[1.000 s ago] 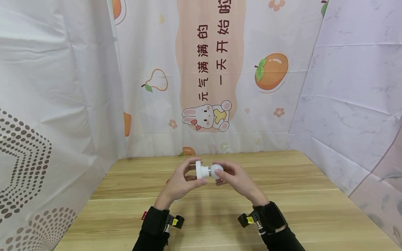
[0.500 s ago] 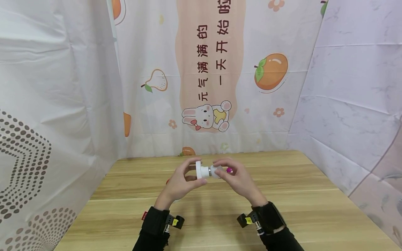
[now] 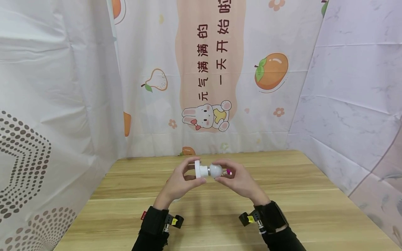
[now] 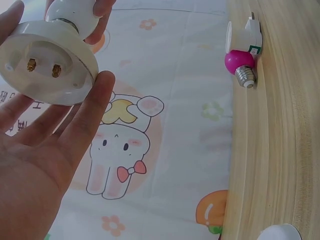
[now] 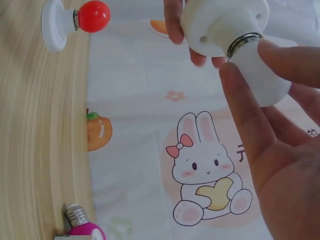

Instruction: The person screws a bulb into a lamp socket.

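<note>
fingers of the left hand [image 3: 177,183] curl loosely round the flat round rim of a white lamp socket [image 3: 201,169], thumb on one edge and fingertips [image 4: 102,82] on the other, the palm spread behind it; in the left wrist view the socket's base faces the camera with two brass contacts. the right hand [image 3: 240,181] pinches the white bulb [image 3: 216,170] seated in that socket, thumb and forefinger [image 5: 240,107] closed on the glass just past the metal collar, the other fingers half bent beneath. socket and bulb are held sideways in the air above the wooden table [image 3: 314,209], between the two hands. counted across the views: two round white sockets, one held and one lying on the table with a red bulb [image 5: 92,16] in it; one white adapter plug [image 4: 245,35] carrying a pink bulb [image 4: 239,61], also on the table; three bulbs in all. a rabbit-print curtain [image 3: 207,116] hangs behind.
</note>
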### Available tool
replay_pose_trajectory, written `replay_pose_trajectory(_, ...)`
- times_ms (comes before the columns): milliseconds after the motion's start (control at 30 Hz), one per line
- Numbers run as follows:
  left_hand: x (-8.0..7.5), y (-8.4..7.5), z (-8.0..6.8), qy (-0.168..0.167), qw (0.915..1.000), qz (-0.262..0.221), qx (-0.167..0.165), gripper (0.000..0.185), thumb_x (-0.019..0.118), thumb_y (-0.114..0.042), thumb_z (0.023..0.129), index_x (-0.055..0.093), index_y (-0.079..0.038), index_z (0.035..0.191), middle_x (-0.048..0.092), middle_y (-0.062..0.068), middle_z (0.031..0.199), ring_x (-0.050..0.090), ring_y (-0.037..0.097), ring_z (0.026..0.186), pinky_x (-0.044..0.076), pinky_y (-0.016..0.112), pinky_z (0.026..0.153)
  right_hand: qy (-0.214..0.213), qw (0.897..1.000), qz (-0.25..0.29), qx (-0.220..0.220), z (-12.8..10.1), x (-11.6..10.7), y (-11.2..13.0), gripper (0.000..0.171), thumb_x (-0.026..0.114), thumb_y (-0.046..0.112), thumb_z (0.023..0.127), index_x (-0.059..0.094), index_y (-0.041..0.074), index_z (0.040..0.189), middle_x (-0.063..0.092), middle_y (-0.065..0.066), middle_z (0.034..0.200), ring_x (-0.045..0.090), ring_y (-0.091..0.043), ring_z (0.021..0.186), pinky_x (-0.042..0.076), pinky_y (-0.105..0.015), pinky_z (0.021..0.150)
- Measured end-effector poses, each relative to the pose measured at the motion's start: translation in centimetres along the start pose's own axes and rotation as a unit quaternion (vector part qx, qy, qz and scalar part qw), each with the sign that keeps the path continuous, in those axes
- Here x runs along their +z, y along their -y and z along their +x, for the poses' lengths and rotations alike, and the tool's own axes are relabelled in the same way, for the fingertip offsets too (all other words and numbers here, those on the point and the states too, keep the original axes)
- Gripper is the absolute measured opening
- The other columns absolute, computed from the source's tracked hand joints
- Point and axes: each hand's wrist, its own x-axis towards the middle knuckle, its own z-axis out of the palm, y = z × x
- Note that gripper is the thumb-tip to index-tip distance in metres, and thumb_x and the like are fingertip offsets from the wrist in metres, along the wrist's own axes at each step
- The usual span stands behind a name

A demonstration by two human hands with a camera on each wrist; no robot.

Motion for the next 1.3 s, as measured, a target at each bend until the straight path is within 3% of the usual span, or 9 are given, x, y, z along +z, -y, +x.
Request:
replay_pose_trajectory(433, -0.01, 0.02, -0.1, 0.0, 1.0, -0.002, -0.004, 0.066, 0.08, -0.011, 0.089, 0.047, -0.014, 0.147, 0.045, 0.009, 0.144, 0.052, 0.038, 0.127, 0.057, 0.04, 0.091, -0.003, 1.0, -0.01, 0.019, -0.02, 0.08, 0.27, 0.044, 0.075, 0.008, 0.092, 0.063, 0.006, 0.134, 0.062, -0.011, 0.13, 0.063, -0.031, 0.105, 0.058, -0.033, 0.086)
replay_pose_trajectory(733, 0.03, -0.06, 0.0, 0.0, 1.0, -0.002, -0.003, 0.066, 0.08, -0.01, 0.089, 0.047, -0.012, 0.146, 0.046, 0.008, 0.142, 0.053, 0.037, 0.125, 0.056, 0.046, 0.092, 0.0, 0.999, 0.007, 0.034, 0.07, 0.07, 0.31, 0.045, 0.075, 0.012, 0.093, 0.062, 0.004, 0.136, 0.061, -0.015, 0.128, 0.062, -0.036, 0.105, 0.059, -0.033, 0.08)
replay_pose_trajectory(933, 0.04, -0.05, 0.04, 0.003, 1.0, 0.0, -0.003, 0.066, 0.08, -0.01, 0.089, 0.047, -0.011, 0.146, 0.046, 0.008, 0.143, 0.053, 0.04, 0.125, 0.056, 0.045, 0.091, 0.001, 0.999, 0.004, 0.047, -0.01, -0.03, 0.2, 0.046, 0.074, 0.018, 0.095, 0.061, 0.006, 0.138, 0.062, -0.013, 0.127, 0.062, -0.032, 0.105, 0.058, -0.032, 0.08)
replay_pose_trajectory(1300, 0.18, -0.08, -0.01, 0.004, 1.0, 0.002, -0.004, 0.065, 0.081, -0.009, 0.088, 0.05, -0.019, 0.144, 0.047, 0.006, 0.142, 0.057, 0.032, 0.12, 0.058, 0.04, 0.089, 0.003, 0.996, 0.058, 0.062, -0.11, -0.04, 0.14, 0.045, 0.07, 0.019, 0.098, 0.059, 0.003, 0.139, 0.063, -0.017, 0.123, 0.063, -0.032, 0.103, 0.059, -0.038, 0.086)
